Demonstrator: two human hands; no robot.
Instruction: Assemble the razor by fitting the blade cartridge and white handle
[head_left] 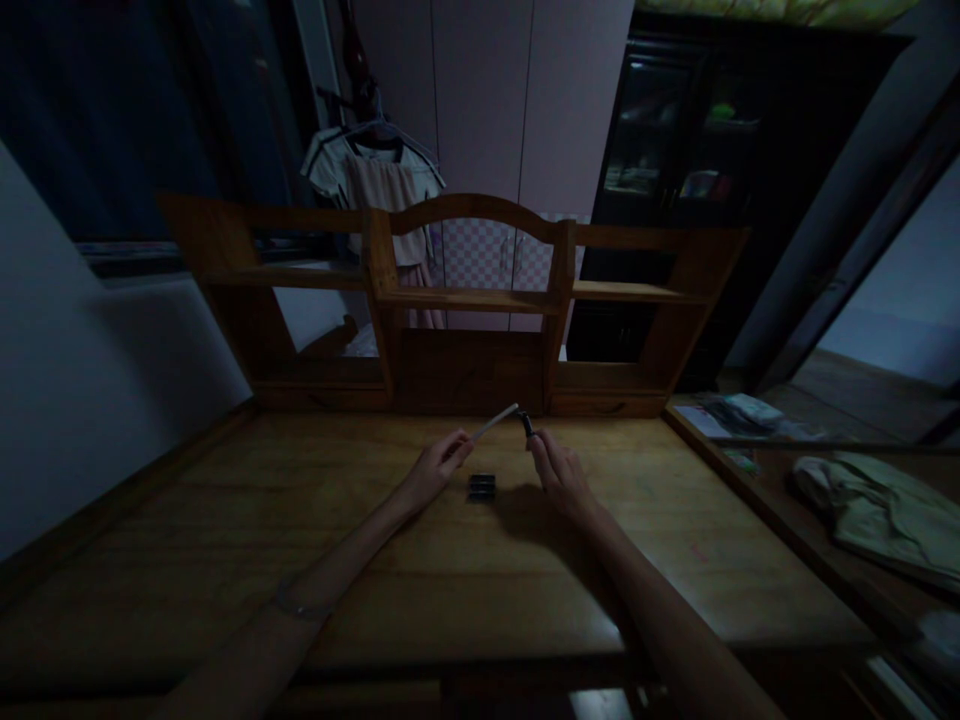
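We see bare wood left and right on the desk (300, 500); small dark pieces (481, 487) interrupt the middle, and the shelf unit (469, 350) blocks the far side.

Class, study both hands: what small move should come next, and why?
Probably hold the pale stick steady in the left hand and ease the dark curved piece toward its tip with the right hand: their ends look very close, though contact is unclear.

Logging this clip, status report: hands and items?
Left hand: gripping pale stick. Right hand: gripping dark curved item. Small dark pieces on desk, between forearms.
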